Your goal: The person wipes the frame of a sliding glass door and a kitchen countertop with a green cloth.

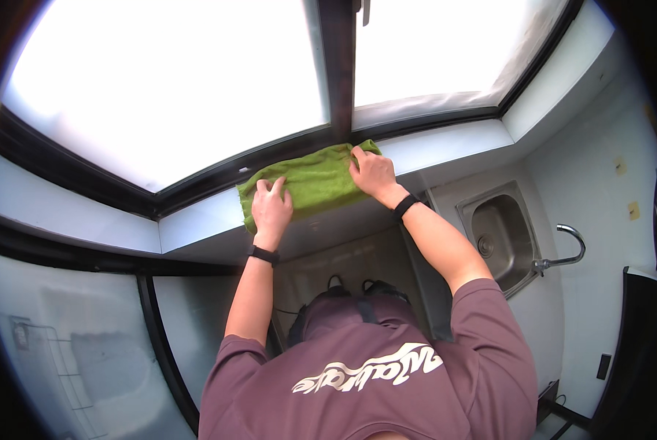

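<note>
A green cloth [317, 180] is spread along the white window sill [445, 147], its front part hanging over the sill's edge. My left hand [270, 211] is at the cloth's left part, fingers bent and closed on the fabric. Toward the right end, my right hand [374, 174] pinches the cloth close to the window frame, where the fabric is bunched. Both forearms reach forward, with a black band on each wrist. What lies beneath the cloth is hidden.
Dark-framed windows [337, 81] stand right behind the sill. To the right, a steel sink [500, 238] with a curved tap [574, 249] is set in a counter. A dark-framed glass panel [86, 345] is on the left. My feet are on the floor below.
</note>
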Motion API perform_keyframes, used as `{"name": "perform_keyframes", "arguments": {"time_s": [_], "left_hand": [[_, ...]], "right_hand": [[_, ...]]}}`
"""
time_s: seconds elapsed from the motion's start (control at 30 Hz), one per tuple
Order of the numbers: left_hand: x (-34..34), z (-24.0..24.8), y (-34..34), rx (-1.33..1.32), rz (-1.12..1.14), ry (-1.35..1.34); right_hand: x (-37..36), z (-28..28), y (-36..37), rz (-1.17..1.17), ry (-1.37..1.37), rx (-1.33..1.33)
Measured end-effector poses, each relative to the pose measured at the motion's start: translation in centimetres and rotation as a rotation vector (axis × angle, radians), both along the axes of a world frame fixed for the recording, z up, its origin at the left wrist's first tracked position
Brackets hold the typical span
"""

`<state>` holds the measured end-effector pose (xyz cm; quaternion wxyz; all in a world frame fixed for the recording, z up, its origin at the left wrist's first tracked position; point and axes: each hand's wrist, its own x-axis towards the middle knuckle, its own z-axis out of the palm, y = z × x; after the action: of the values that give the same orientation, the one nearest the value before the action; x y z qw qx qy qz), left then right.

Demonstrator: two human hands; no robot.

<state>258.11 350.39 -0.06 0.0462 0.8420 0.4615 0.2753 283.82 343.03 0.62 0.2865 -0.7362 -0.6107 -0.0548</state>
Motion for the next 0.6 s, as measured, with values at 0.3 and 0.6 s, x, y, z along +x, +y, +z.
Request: {"name": "perform_keyframes", "arguments": {"time_s": [0.3,0.6], "left_hand": [[7.4,0.1,-2.7,0.016,-0.070,0.058],[11.8,0.7,-5.4,0.006,-0.059,0.039]], "right_hand": [[7.0,0.1,-2.4,-0.065,-0.022,-0.044],[11.7,0.1,-3.7,-0.107,-0.025,-0.061]]}}
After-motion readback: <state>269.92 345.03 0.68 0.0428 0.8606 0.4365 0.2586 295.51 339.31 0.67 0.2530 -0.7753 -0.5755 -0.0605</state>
